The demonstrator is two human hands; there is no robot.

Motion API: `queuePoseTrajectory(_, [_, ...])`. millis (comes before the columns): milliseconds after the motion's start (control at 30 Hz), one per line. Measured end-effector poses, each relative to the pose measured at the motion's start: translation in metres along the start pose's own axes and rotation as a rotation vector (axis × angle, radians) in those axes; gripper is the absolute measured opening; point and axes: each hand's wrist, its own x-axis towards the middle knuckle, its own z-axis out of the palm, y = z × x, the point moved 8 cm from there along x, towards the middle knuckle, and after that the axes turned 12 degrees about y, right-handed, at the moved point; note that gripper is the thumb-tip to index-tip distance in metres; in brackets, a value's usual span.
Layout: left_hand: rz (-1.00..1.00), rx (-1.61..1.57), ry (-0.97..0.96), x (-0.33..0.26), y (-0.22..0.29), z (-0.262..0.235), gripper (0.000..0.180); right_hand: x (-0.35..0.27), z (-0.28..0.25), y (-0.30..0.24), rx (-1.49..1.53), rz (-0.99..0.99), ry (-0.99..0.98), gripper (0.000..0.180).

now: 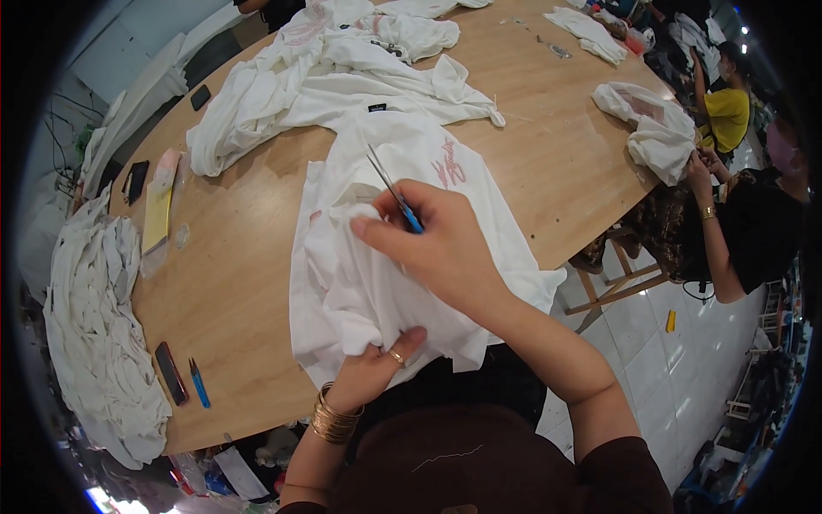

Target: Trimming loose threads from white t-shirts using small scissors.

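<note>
White shirt (342, 283) lies spread near the wearer, on the wooden surface (240, 291) and down over its near edge. Reddish-pink script lettering (451, 164) runs across it, right of centre; small dark label (377, 108) at the top, by the next garment, print too small to read from here. Right hand (437, 244) is closed round a slim pointed tool (413, 219), blue grip, silver tip aimed up and left, fingertips at a raised fold. Left hand (377, 368) is tucked into the lower cloth, thumb out, fingers hidden; can't tell how tightly it grips. Hands are apart.

Beyond: heap of white garments (282, 94), pink print on part of it. Left side: clear plastic sleeve (171, 190) with a yellow item (157, 212) in it; black case-like object (135, 181) just beside. Black phone-like item (200, 98) farther back. Nearer: dark reddish slab (171, 373) next to a second blue pointed tool (199, 383), both near a long pile of white cloth (103, 343) at the surface's left edge.

Right: co-worker in black (745, 223) handles another white garment (659, 141) with a pinkish patch; another person in yellow (728, 118) behind.
</note>
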Motion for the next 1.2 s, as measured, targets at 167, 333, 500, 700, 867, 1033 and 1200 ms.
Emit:
queuePoseTrajectory(167, [-0.051,-0.336,0.093,0.0,-0.013,-0.001,0.037,0.008,0.01,0.023,-0.21,-0.016,-0.099,0.024])
queuePoseTrajectory(333, [0.009,-0.565,0.18,-0.001,0.0,-0.009,0.035,-0.042,-0.043,0.013,-0.255,-0.226,0.105,0.021])
queuePoseTrajectory(500, [0.006,-0.656,0.241,0.005,0.006,-0.009,0.035,-0.09,-0.059,0.029,-0.219,-0.244,0.115,0.016])
queuePoseTrajectory(700, [-0.149,-0.733,0.147,0.014,0.003,0.003,0.04,-0.089,-0.057,0.048,-0.208,-0.145,-0.03,0.019])
queuePoseTrajectory(867, [0.16,-0.316,0.009,0.001,0.023,0.013,0.039,-0.083,-0.057,0.056,0.027,0.156,-0.141,0.013])
queuePoseTrajectory(1033, [0.297,-0.278,0.143,-0.002,0.033,0.001,0.026,-0.08,-0.056,0.057,0.169,0.301,-0.183,0.015])
queuePoseTrajectory(1200, [0.2,-0.287,0.148,-0.001,0.027,0.006,0.02,-0.076,-0.053,0.052,0.234,0.364,-0.185,0.017])
